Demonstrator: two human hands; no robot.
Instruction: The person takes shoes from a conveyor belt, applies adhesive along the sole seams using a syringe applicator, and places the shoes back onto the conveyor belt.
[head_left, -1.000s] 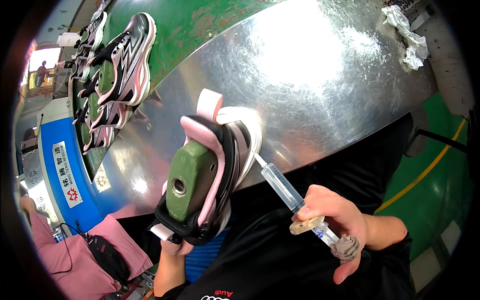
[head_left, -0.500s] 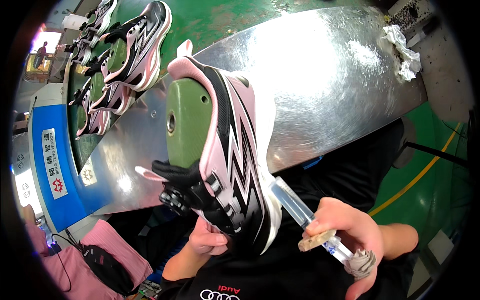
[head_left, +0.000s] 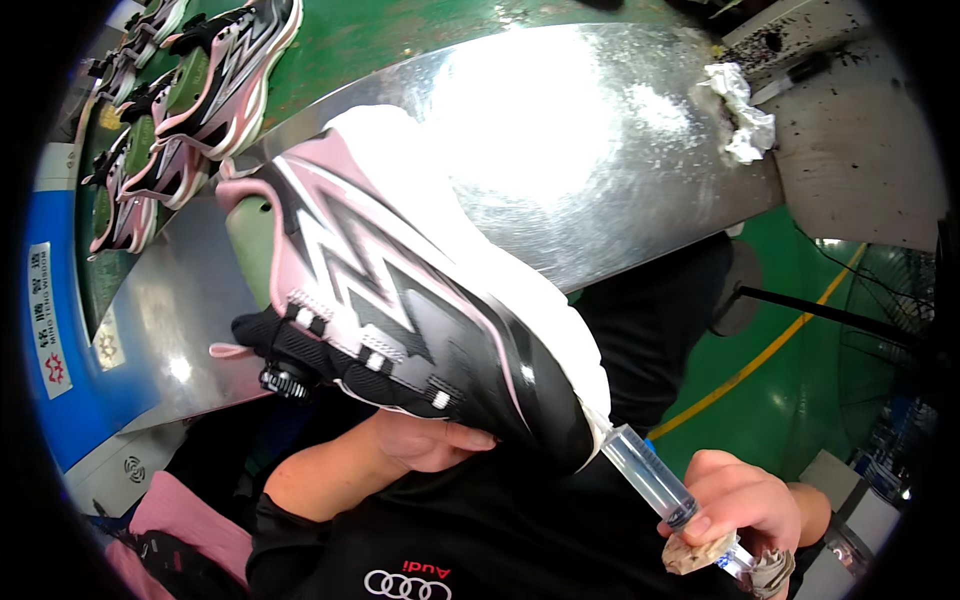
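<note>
My left hand [head_left: 430, 441] grips a pink, black and white sneaker [head_left: 400, 290] under its front part, thumb along the upper. A green shoe last [head_left: 250, 245] fills the shoe's opening, and a black dial [head_left: 284, 380] sits on the tongue side. The shoe is tilted, its white sole turned to the upper right. In my right hand [head_left: 740, 500] is a clear syringe [head_left: 650, 476] with liquid inside; beige wrapping covers its flange and plunger end. The syringe tip meets or nearly meets the sole edge by the toe.
More sneakers of the same kind [head_left: 220, 85] stand on green lasts at the upper left. A shiny metal work surface [head_left: 640, 220] lies beyond the shoe, with crumpled white paper [head_left: 740, 115] at its far right. A blue panel [head_left: 60, 330] borders the left side.
The sneaker has been tilted over, showing more of its side and white sole. The syringe, still in my right hand, has moved right and down, its tip now near the toe.
</note>
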